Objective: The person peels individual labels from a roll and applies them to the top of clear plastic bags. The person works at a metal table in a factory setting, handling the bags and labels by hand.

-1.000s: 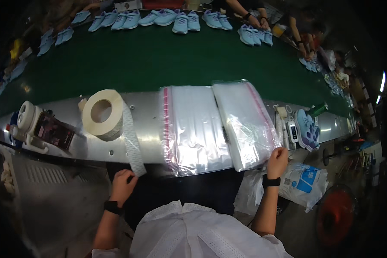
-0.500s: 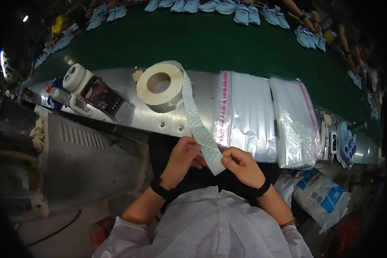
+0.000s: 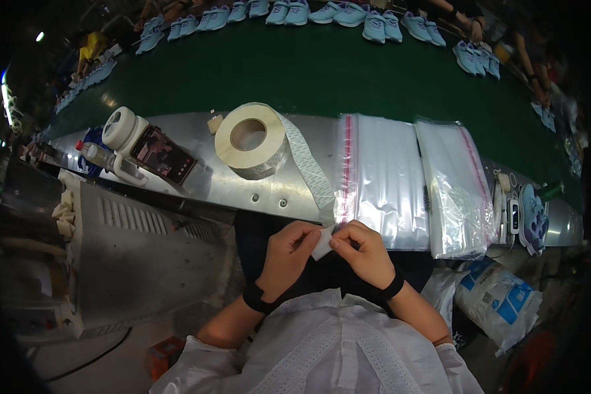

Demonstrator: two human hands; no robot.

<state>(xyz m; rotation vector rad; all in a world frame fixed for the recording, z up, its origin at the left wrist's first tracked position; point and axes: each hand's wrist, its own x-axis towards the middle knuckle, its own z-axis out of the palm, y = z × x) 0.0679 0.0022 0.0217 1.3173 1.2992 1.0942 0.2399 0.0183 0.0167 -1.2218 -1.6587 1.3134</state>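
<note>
In the lower centre of the frame, the left hand [image 3: 287, 257] and the right hand [image 3: 366, 255] meet just past the near edge of the metal desk [image 3: 210, 180], above the dark-clothed lap. Both are grasping: thumb and forefinger of each pinch a small white label piece [image 3: 321, 245] from either side. Whether it is joined to the printed label strip [image 3: 306, 163] cannot be told, as the fingers cover that spot. The strip slants down from the label roll [image 3: 249, 138], which lies flat left of centre, hole upward.

Right of centre are two stacks of clear plastic bags, the left stack [image 3: 391, 180] with a pink band on its left edge, the right stack [image 3: 456, 190] with one on its right. At upper left, a phone [image 3: 164, 155] stands in front of a white-lidded bottle [image 3: 120, 128].

The strip's lower end runs very close to the left stack. If the label is adhesive, as it seems, a loose swing could stick it to the top bag, or it could cling to a fingertip and fold. Uneven pinching might crease or tear it; a hard tug might drag the roll. If both grips slipped, the piece could drop onto the lap, with no desk beneath it.
</note>
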